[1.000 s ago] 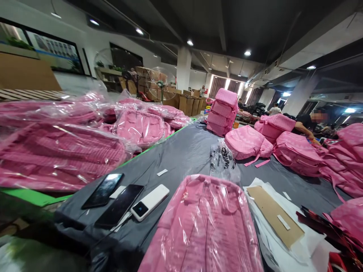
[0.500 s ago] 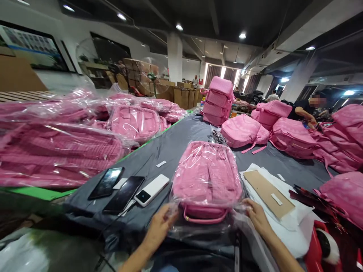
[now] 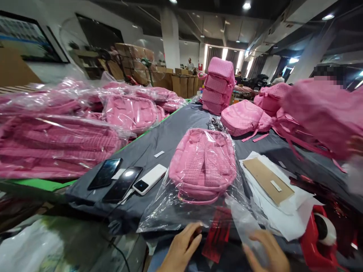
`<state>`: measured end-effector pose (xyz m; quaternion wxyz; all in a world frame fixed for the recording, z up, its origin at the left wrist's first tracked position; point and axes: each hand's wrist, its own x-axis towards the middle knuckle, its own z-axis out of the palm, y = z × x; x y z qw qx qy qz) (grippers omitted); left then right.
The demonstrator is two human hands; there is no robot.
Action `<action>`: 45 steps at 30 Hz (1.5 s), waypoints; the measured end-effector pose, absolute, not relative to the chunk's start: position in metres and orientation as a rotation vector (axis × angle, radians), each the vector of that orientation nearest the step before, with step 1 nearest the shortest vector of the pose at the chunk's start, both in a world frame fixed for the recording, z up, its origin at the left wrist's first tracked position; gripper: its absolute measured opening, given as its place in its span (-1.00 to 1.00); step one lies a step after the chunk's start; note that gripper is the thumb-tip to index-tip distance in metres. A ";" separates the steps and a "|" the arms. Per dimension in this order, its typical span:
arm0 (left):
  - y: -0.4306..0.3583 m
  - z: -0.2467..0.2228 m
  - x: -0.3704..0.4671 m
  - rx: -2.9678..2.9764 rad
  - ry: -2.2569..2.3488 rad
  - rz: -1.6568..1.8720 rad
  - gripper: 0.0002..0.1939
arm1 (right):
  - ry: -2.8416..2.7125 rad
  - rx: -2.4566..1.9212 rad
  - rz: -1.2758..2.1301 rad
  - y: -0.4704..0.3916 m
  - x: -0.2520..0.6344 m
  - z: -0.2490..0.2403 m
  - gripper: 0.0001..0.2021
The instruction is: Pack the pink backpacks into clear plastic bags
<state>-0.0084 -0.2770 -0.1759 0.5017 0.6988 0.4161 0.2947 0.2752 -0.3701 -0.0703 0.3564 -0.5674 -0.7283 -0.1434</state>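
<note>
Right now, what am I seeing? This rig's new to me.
No machine: one camera on a person's head looks forward and down at their bare hands. On the dark table lies a pink backpack in a clear bag. Left of it are two dark phones and a white device; right of it, cardboard on white sheets and a red tape dispenser. The left hand is near the bag's near edge; the right hand is by whitish plastic. Whether either grips anything is unclear.

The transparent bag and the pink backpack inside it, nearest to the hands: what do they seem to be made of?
Transparent bag: probably thin plastic film, glossy; it creases, catches highlights and lets the dark cover show through.
Pink backpack: likely soft textile, ribbed-looking across its back; glare leaves its finish uncertain.
</note>
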 end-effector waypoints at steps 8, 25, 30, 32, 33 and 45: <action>-0.255 -0.152 0.062 1.758 1.016 0.674 -0.62 | -1.788 -1.846 -0.983 -0.328 0.245 -0.109 -0.69; -0.241 -0.155 0.060 2.847 0.609 1.405 -0.74 | -1.881 -1.824 -0.522 -0.384 0.207 -0.172 -0.50; -0.214 -0.129 0.065 2.885 -0.071 1.502 -0.78 | -2.016 -1.795 -0.416 -0.390 0.191 -0.191 -0.47; -0.207 -0.118 0.071 2.862 -0.347 1.440 -0.81 | -2.028 -1.779 -0.392 -0.392 0.184 -0.189 -0.48; -0.204 -0.113 0.075 2.891 -0.468 1.360 -0.83 | -2.026 -1.762 -0.392 -0.393 0.180 -0.184 -0.48; -0.208 -0.115 0.073 2.892 -0.769 1.060 -0.85 | -1.292 -1.834 0.466 -0.376 0.250 -0.108 -0.50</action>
